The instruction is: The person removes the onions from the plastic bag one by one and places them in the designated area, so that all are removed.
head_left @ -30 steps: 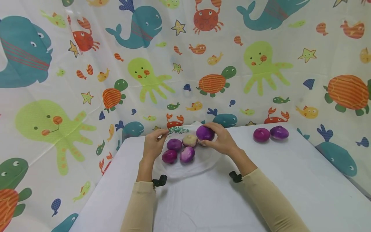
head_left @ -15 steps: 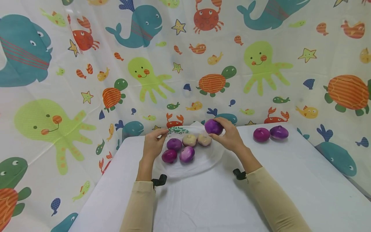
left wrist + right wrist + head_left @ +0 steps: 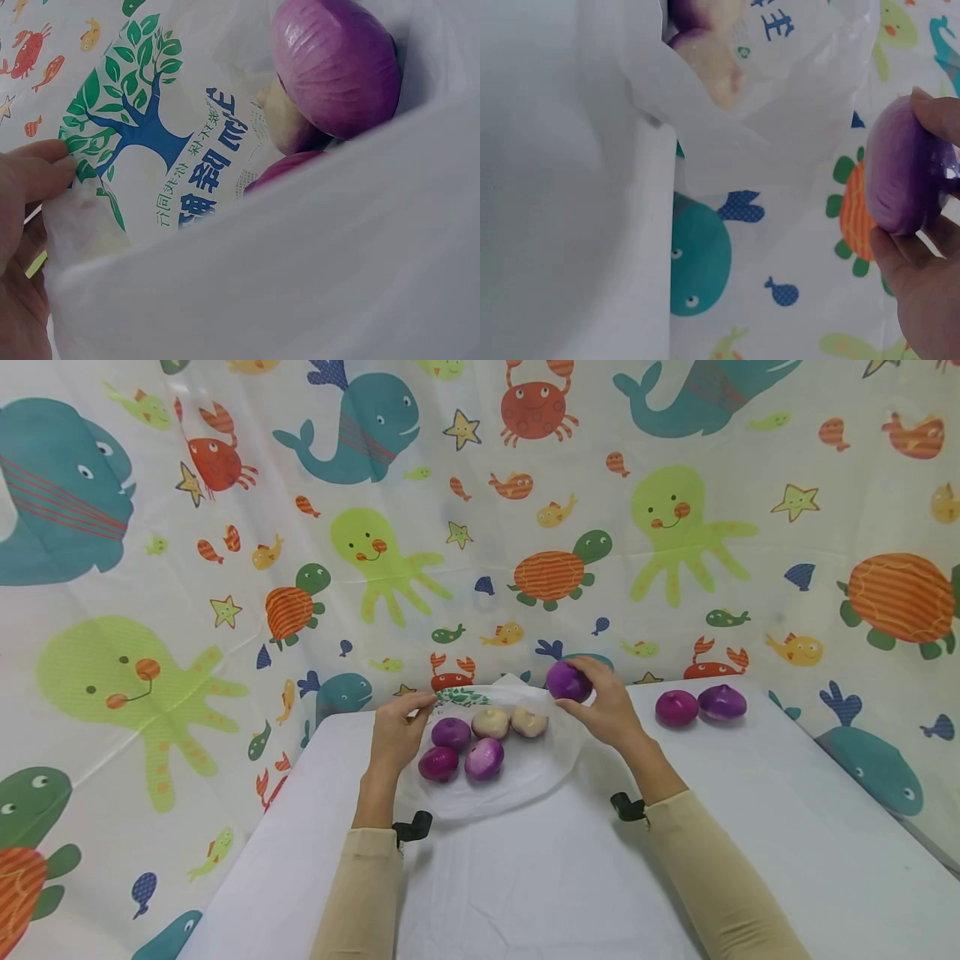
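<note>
My right hand (image 3: pixel 609 710) grips a purple onion (image 3: pixel 567 682) between thumb and fingers, held up past the right side of a white plastic bag (image 3: pixel 536 777). In the right wrist view that onion (image 3: pixel 904 169) is well apart from the bag's edge. My left hand (image 3: pixel 397 735) pinches the bag's edge at the upper left, beside a printed green tree. Within the bag sit a purple onion (image 3: pixel 451 732), a dark magenta onion (image 3: pixel 438 764), a streaked purple onion (image 3: pixel 484 759) and two onions with cream sides up, one (image 3: pixel 491 723) beside the other (image 3: pixel 529 722).
Two more purple onions, one rounder (image 3: pixel 677 708) and one pointed (image 3: pixel 722 702), lie close together on the white table (image 3: pixel 757 827) at the right. A curtain (image 3: pixel 450 585) printed with sea animals hangs right behind the table's far edge.
My right hand has lifted the purple onion up and to the right, uncovering the cream-sided onion beneath it. The left hand has stayed at the bag's edge.
</note>
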Available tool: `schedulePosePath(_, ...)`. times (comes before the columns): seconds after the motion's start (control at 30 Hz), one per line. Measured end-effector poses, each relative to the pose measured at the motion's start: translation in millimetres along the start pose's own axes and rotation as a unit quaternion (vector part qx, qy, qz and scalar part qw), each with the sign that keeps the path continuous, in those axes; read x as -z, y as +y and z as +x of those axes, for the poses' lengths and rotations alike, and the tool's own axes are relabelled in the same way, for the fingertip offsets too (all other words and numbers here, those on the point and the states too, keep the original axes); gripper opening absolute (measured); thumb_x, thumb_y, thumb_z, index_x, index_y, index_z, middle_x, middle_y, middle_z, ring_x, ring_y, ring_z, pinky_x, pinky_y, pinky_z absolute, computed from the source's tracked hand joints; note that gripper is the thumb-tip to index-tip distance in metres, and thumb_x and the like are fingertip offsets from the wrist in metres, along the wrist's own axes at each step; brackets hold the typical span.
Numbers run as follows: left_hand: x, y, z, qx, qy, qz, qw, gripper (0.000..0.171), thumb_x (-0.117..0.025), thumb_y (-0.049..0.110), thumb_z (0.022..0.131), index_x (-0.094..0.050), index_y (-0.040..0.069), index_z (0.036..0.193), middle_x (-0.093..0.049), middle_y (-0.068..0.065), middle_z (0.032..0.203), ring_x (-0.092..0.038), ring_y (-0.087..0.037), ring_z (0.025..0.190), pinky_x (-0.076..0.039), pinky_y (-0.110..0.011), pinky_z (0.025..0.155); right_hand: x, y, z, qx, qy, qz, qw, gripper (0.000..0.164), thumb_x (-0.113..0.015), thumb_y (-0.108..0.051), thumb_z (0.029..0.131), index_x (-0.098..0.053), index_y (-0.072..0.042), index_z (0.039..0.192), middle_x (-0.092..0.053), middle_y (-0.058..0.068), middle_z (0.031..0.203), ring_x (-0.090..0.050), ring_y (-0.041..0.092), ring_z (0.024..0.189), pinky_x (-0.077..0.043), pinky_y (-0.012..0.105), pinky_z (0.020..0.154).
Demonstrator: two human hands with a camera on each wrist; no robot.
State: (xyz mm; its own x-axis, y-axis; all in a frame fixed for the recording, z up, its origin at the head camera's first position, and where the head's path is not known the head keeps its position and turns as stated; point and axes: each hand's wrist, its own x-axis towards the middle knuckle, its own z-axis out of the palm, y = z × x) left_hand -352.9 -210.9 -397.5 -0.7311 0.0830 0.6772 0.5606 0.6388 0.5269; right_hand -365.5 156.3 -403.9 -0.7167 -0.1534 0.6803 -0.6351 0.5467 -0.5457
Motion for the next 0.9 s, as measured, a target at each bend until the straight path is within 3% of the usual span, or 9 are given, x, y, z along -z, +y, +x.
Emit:
schedulePosePath(0.17, -0.1, 0.8, -0.2, 0.001, 0.002, -0.002, 1.0, 0.02, -0.071, 0.0, 0.097, -0.081, 0.008, 0.112, -0.079, -0.009, 0.112, -0.074, -0.025, 0.104, -0.066, -0.043, 0.082, 4, 11, -1, -0.003, 0.011, -0.005, 1.0, 0.068, -0.09, -0.015, 0.082, -0.058, -0.002, 0.141, -0.059, 0.019, 0.143, -0.055, 0.039, 0.134, -0.048, 0.059, 0.112)
schedulePosePath(0.47, 0.2, 1.9, -1.0, 0.002, 0.0, 0.003, 1.0, 0.02, -0.07, 0.0, 0.097, -0.08, 0.007, 0.114, -0.079, -0.009, 0.113, -0.074, -0.026, 0.105, -0.066, -0.044, 0.083, 8, 23, -6, -0.067, -0.002, -0.013, 0.998, 0.07, -0.087, -0.017, 0.086, -0.054, -0.004, 0.146, -0.051, 0.023, 0.151, -0.048, 0.042, 0.14, -0.046, 0.06, 0.115)
schedulePosePath(0.9, 0.8, 3.2, -1.5, 0.006, -0.002, 0.004, 1.0, 0.019, -0.07, 0.002, 0.098, -0.08, 0.007, 0.114, -0.079, -0.009, 0.113, -0.074, -0.025, 0.106, -0.065, -0.042, 0.083, 17, 44, -11, -0.126, 0.002, -0.027, 0.992, 0.07, -0.086, -0.018, 0.087, -0.053, -0.007, 0.148, -0.047, 0.025, 0.152, -0.048, 0.048, 0.138, -0.044, 0.066, 0.114)
